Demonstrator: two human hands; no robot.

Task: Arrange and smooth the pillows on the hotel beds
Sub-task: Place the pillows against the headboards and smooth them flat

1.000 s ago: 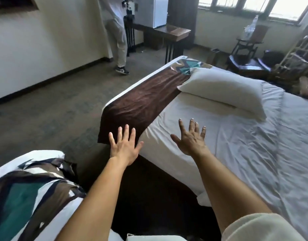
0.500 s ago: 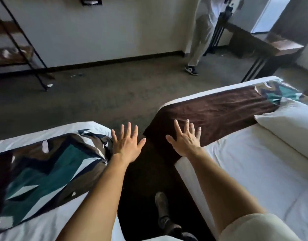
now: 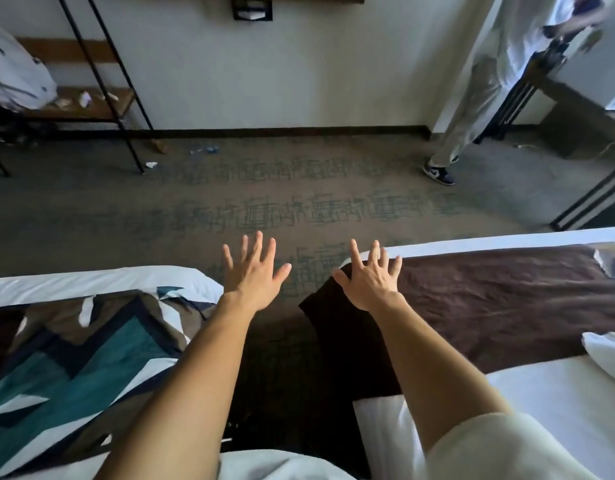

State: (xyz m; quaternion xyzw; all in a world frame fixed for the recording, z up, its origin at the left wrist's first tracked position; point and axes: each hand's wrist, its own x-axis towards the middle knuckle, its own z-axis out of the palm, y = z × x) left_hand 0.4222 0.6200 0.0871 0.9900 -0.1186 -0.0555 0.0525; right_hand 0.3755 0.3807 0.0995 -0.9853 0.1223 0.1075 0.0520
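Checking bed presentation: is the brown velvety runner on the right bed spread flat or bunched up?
Spread flat: the brown velvety runner lies across the right bed, its end draping over the edge.

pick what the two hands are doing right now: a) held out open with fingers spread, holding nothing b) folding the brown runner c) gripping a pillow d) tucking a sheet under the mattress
a: the left hand and right hand are both open with fingers spread, and neither holds anything.

One head-worn camera looks forward and down, from between two beds, toward the carpet (image 3: 264, 188).
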